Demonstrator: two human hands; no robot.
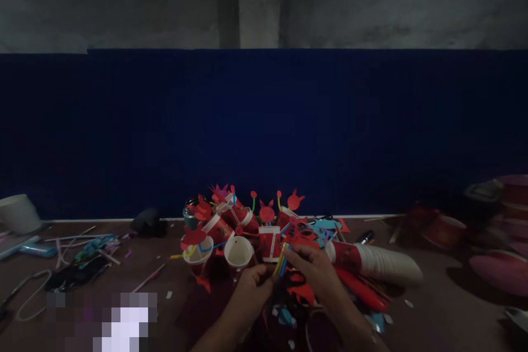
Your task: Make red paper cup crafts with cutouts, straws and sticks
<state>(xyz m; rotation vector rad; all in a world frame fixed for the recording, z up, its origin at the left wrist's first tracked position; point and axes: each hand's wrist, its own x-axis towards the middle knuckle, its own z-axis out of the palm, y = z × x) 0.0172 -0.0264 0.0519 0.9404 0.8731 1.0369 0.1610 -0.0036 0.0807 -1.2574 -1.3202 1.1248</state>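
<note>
A yellow straw piece and a blue one, side by side, make up the drinking straws (279, 265) between my two hands. My left hand (256, 287) pinches toward their lower end. Fingers of my right hand (310, 265) close on the upper part. Just beyond stands a red paper cup (270, 243) with a white rim, a red cut-out head (267, 213) showing above it. To the left are an open paper cup (238, 253) and another cup (198, 253) with red paper pieces and bent straws.
A long stack of nested paper cups (385, 264) lies on its side at the right, near a red scissors-like handle (367, 291). Blue paper scraps (325, 228) lie behind. Left are loose straws (93, 250) and a white roll (20, 213). A blue partition (264, 121) borders the table.
</note>
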